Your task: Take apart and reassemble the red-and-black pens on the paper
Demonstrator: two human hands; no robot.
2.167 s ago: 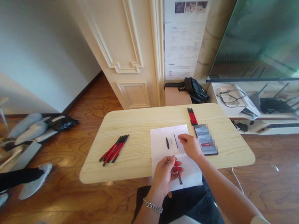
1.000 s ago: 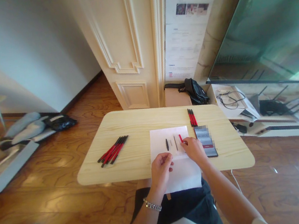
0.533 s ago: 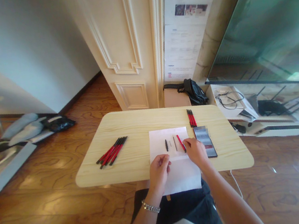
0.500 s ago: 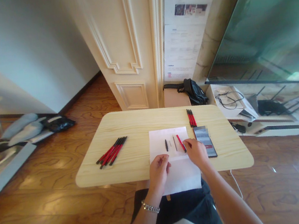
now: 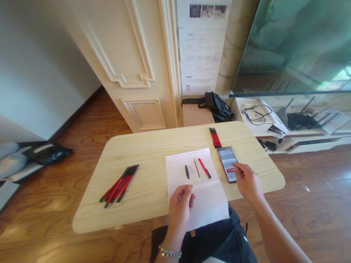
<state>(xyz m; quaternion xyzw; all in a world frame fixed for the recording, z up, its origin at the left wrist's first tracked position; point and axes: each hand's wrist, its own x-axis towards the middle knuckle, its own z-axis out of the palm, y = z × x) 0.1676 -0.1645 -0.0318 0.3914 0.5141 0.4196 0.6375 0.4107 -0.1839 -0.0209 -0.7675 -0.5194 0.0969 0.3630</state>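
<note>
Both hands are working — right hand (image 5: 247,178), forefinger extended, tapping the phone (image 5: 228,163), ideally gently; left hand (image 5: 179,202), fingers curled, pinning the paper (image 5: 207,200).

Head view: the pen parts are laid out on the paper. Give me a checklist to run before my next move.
1. Red barrel lies free on the white paper, no hand on it: ok.
2. Black tip and thin refill lie beside it, each apart from the others: ok.
3. Right hand holds no part: ok. Its fingertips are at the phone.
4. Left hand empty: cannot tell. Its fingers are curled over the paper.
5. Pen bundle and three pens lie apart from both hands: ok.
</note>
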